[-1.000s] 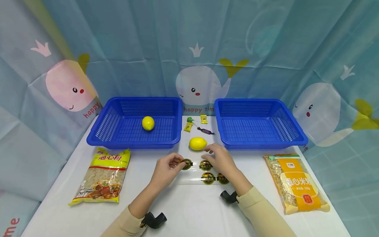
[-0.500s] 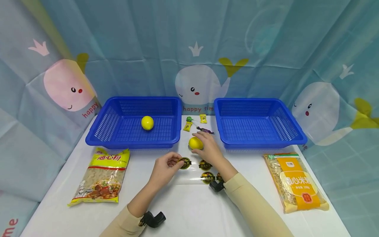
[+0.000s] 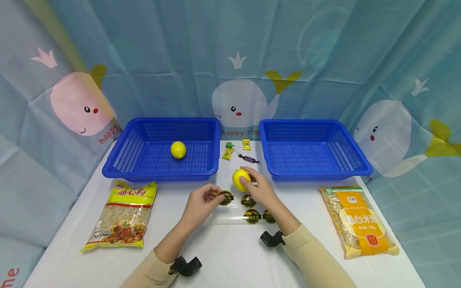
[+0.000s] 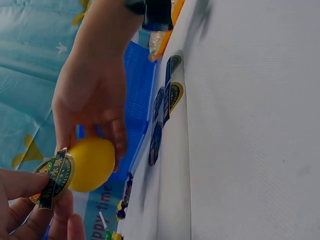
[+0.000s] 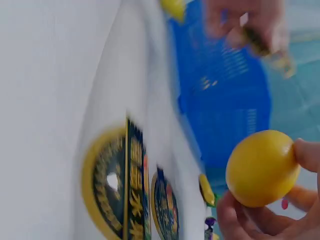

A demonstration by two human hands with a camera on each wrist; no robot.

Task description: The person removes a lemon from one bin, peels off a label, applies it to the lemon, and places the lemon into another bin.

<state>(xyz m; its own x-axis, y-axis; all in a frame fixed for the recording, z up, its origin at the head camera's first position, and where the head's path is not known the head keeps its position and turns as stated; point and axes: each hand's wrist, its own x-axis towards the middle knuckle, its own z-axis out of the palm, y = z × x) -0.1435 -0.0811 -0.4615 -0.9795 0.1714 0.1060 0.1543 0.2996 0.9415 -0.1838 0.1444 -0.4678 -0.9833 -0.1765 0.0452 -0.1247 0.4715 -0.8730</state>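
Observation:
My right hand (image 3: 253,186) grips a yellow lemon (image 3: 240,179) lifted just off the white table, between the two blue baskets; the same lemon (image 5: 261,168) shows in the right wrist view and again, as the lemon (image 4: 90,163), in the left wrist view. My left hand (image 3: 201,202) pinches a round black-and-gold sticker (image 3: 226,198), seen close up as the sticker (image 4: 56,177). A clear sticker sheet (image 3: 230,218) with several round stickers lies under both hands. A second lemon (image 3: 178,149) rests in the left basket (image 3: 122,160).
The right blue basket (image 3: 354,160) holds nothing. Small wrapped candies (image 3: 237,150) lie between the baskets. A yellow noodle bag (image 3: 122,216) lies at the front left, an orange-labelled bag (image 3: 360,220) at the front right. A whale-print curtain backs the table.
My right hand reached from the sticker sheet to the lemon, closed round it and raised it slightly toward me. The left hand kept pinching the sticker in place.

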